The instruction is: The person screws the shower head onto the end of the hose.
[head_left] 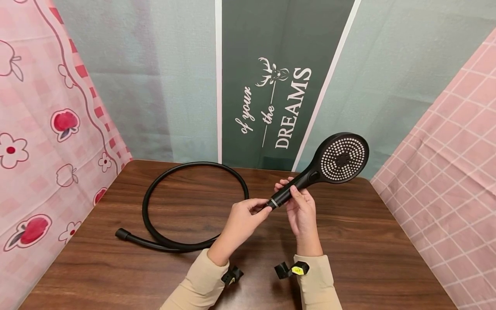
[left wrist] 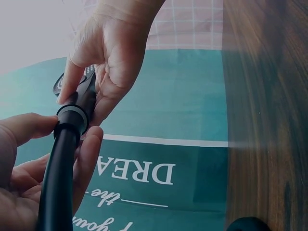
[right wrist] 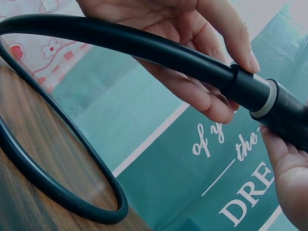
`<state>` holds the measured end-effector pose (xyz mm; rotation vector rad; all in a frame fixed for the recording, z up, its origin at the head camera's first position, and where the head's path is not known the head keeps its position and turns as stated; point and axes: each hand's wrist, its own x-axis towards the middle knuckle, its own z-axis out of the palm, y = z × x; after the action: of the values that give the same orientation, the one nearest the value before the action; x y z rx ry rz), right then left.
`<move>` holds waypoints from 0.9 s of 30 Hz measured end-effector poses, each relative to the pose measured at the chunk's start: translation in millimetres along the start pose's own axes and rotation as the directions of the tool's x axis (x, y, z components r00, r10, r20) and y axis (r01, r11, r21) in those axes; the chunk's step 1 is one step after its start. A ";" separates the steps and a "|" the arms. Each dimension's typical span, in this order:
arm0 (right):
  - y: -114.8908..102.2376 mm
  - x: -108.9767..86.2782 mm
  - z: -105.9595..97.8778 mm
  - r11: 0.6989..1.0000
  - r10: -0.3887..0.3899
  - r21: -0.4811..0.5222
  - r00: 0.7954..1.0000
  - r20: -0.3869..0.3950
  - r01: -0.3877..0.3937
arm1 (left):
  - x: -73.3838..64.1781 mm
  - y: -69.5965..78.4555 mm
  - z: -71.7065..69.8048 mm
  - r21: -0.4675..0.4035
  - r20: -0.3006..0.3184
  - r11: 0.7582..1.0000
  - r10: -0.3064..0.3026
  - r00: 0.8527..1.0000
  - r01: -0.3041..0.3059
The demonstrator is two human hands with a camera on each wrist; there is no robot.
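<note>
Head view: what sits at the centre of this work?

A black shower head (head_left: pixel 342 157), raised above the wooden table (head_left: pixel 348 241), its spray face toward the camera and its handle (head_left: pixel 304 179) slanting down to the left.

Which step would you call it?

Work at the joint, I'd judge, where the hose (head_left: pixel 146 202) meets the base of the handle. A pale ring (right wrist: pixel 266 98) shows there. Whether the parts are being joined or undone, I can't tell, nor whether they are fully seated.

And the next move, what does it call for?

Probably a steady right side and a turn from the left, with both pieces in line so that any threads don't bind.

How does it lie against the fingers?

The right hand (head_left: pixel 304 211) grips the handle just above the ring, thumb across the front, fingers curled behind. The left hand (head_left: pixel 242 221) pinches the collar (right wrist: pixel 250 91) of the hose just below the ring, thumb on one side, fingers on the other; whether every fingertip touches, I can't tell.

Further out?

The hose loops over the table on the left, its free end (head_left: pixel 122 234) lying beside the loop. Behind hangs a cloth backdrop (head_left: pixel 186 86) lettered "DREAMS".
</note>
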<state>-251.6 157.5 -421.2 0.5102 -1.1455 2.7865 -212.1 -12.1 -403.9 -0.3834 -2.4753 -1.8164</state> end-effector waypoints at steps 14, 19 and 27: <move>-0.3 0.1 -1.2 1.000 -0.002 -0.004 1.000 0.005 0.002 | 0.0 0.8 0.1 -0.001 0.016 1.000 0.016 1.000 -0.016; -0.6 -0.1 0.4 1.000 -0.001 -0.012 1.000 -0.001 0.001 | 0.0 1.1 0.3 0.005 0.014 1.000 0.021 1.000 -0.021; -0.2 -0.1 0.5 1.000 -0.001 -0.004 1.000 0.006 0.001 | -0.3 1.4 0.1 0.018 0.008 0.999 0.027 1.000 -0.027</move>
<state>-251.4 157.3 -420.8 0.5190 -1.1511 2.7830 -211.4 -11.7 -402.7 -0.4213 -2.4777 -1.7843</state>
